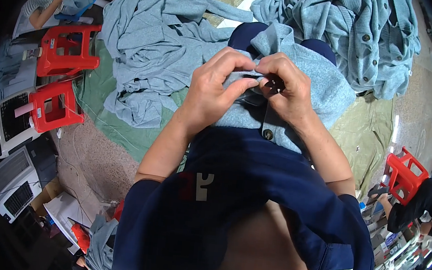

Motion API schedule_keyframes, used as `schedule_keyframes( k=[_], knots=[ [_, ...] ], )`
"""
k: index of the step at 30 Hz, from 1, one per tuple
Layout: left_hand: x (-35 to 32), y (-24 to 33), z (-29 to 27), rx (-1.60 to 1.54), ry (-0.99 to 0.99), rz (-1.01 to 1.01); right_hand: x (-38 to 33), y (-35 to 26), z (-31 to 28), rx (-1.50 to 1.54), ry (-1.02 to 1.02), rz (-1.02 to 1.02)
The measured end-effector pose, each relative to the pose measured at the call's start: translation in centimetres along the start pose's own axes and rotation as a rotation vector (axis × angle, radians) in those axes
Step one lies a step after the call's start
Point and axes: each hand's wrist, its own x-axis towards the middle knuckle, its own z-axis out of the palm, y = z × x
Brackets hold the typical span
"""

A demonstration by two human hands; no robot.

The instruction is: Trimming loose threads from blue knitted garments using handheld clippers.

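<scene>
Fingers (240, 61) and thumbs of both hands pinch a fold of the grey-blue cardigan (328, 83), the left hand (211, 80) and the right hand (291, 87) nearly meeting at their tips. The cardigan lies bunched across the lap, partly over the navy knees (245, 33). Against the right palm sits a small dark object (273, 85), too shadowed to name. One button (268, 134) shows on the cardigan near the waist; folds and hands hide the rest, so this piece looks partway handled, though I cannot be sure. Left of the lap spreads a heap of knitwear (152, 39); a buttoned pile (334, 22) lies right. Which is finished is unclear, and both crowd the lap. Farther left stand two red stools (46, 61), with a co-worker's striped shirt (44, 0) beyond, well apart from the hands.
</scene>
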Motion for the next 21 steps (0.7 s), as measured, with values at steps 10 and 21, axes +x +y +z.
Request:
schedule_keyframes(
  k=[10,21],
  knots=[
    [0.6,-1.2,0.0,0.135,-0.107,0.000,-0.8,1.0,-0.2,-0.052,0.084,-0.074],
    [3.6,-6.8,2.1,0.623,0.393,0.298,0.9,0.4,-2.0,-0.616,-0.016,0.095]
  ],
)
